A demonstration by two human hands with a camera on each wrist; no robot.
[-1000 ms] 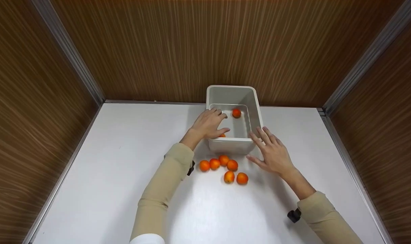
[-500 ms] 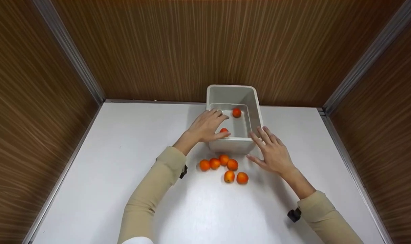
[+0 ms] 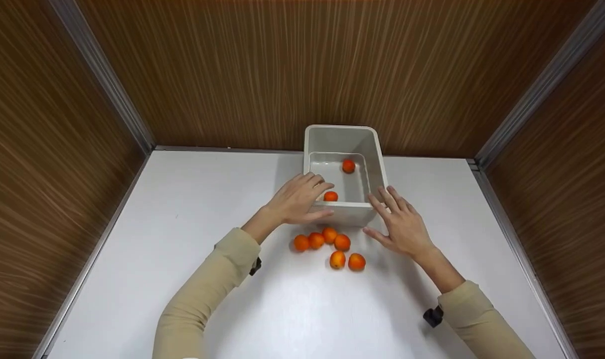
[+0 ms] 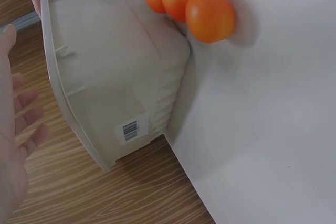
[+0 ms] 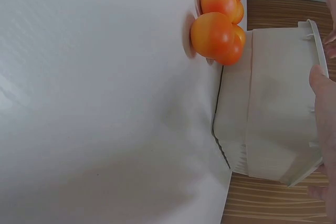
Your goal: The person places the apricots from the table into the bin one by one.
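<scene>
- Left hand (image 3: 297, 199) empty, fingers relaxed, beside bin (image 3: 344, 214) at frame centre; two oranges (image 3: 331, 196) inside
- Right hand (image 3: 401, 224) flat, steadying bin's right wall
- Five loose oranges (image 3: 337, 260) below bin; judgement: pick singly, lower gently

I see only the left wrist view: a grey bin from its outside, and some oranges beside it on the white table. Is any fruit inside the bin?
Observer: Yes. The head view looks down into the bin and shows two pieces of fruit: an orange near the front wall and an orange farther back.
Operator: Thank you. My view cuts the group outside. How many lie there in all?
Observer: There are five oranges, in a loose cluster just in front of the bin, between the two hands.
</scene>
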